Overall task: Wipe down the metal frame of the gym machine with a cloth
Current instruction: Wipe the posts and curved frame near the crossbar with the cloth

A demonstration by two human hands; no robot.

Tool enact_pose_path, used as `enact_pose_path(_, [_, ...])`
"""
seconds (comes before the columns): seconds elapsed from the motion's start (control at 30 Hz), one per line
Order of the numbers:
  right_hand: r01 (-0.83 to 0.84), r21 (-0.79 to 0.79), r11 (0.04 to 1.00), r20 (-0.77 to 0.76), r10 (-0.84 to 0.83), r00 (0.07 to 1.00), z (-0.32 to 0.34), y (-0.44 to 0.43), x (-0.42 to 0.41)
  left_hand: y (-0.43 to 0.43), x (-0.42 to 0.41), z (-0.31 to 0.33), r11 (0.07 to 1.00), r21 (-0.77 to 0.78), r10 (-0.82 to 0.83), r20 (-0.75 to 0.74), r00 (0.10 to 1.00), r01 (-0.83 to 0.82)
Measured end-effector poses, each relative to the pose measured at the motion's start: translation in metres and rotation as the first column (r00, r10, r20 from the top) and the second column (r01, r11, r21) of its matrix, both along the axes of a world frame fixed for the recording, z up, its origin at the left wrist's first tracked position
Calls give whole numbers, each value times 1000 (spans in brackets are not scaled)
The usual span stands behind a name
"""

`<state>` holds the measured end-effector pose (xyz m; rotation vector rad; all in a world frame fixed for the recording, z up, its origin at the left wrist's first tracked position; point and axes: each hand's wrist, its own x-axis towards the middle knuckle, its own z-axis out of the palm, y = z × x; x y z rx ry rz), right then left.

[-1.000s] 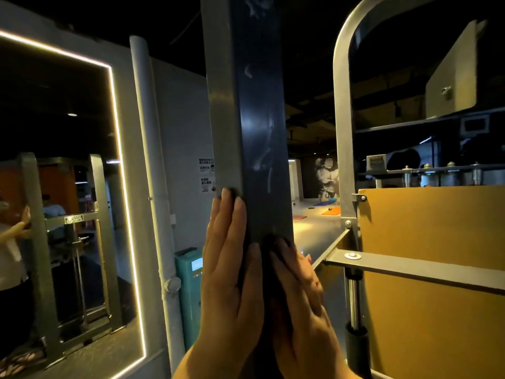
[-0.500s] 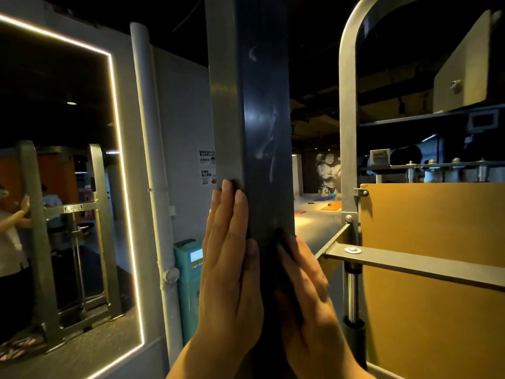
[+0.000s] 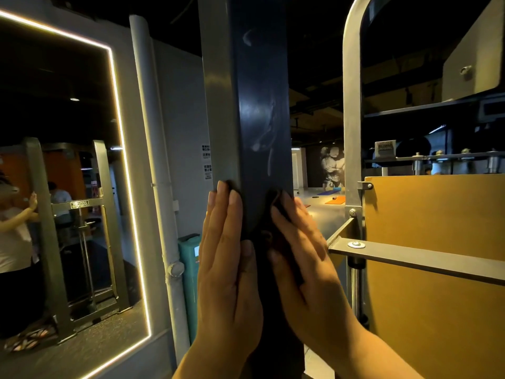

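**Site.** A dark metal upright [image 3: 259, 105] of the gym machine runs the full height of the view at centre, near the camera. A lit-edged mirror [image 3: 68, 105] hangs on the wall to the left. An orange panel [image 3: 437, 214] fills the right side, bounded by a curved silver tube [image 3: 352, 119]. A flat steel crossbar [image 3: 437, 259] runs across the panel, and its near end sits just beside the upright.

**Hands.** The left hand [image 3: 226, 258] lies flat on the left face of the upright, fingers straight and together. The right hand [image 3: 303, 258] lies flat on the right face in the same way. Neither curls round anything; both press with open palms.

**Cloth.** A dark cloth [image 3: 273, 196] is trapped between the palms and the upright. It shows as folds at both sets of fingertips and in the gap between the hands. Its lower edge cannot be told from the dark metal.

**Surface.** Pale smears [image 3: 262, 138] mark the front face above the hands, so that stretch looks unwiped.

**Risks, as judged.**
- Only palm pressure holds the cloth, so easing off during a stroke could let it bunch or drop.
- The right hand works close to the crossbar end and its bolt, and a downward or outward pass could knock the knuckles there.
- With dark cloth on dark metal in dim light, missed patches would be hard to spot, particularly on the far face.
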<state>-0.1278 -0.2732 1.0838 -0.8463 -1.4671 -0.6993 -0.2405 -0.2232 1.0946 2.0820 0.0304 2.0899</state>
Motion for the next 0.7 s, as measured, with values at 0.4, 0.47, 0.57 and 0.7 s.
enact_pose_path(0.4, [151, 205, 967, -52, -143, 988, -66, 27, 1, -1, -1, -6, 999, -41, -27, 9, 1000, 27])
enact_pose_path(0.47, [38, 139, 990, -91, -26, 996, -36, 18, -5, -1, -1, -6, 999, -30, -21, 17, 1000, 22])
enact_pose_path(0.57, [-84, 45, 995, -126, 89, 988, -13, 5, -12, -1, 0, -5, 1000, -5, -9, 25, 1000, 9])
enact_pose_path(0.7, [86, 81, 993, -56, -81, 995, -54, 16, -8, -2, 0, -7, 1000, -28, -13, 22, 1000, 14])
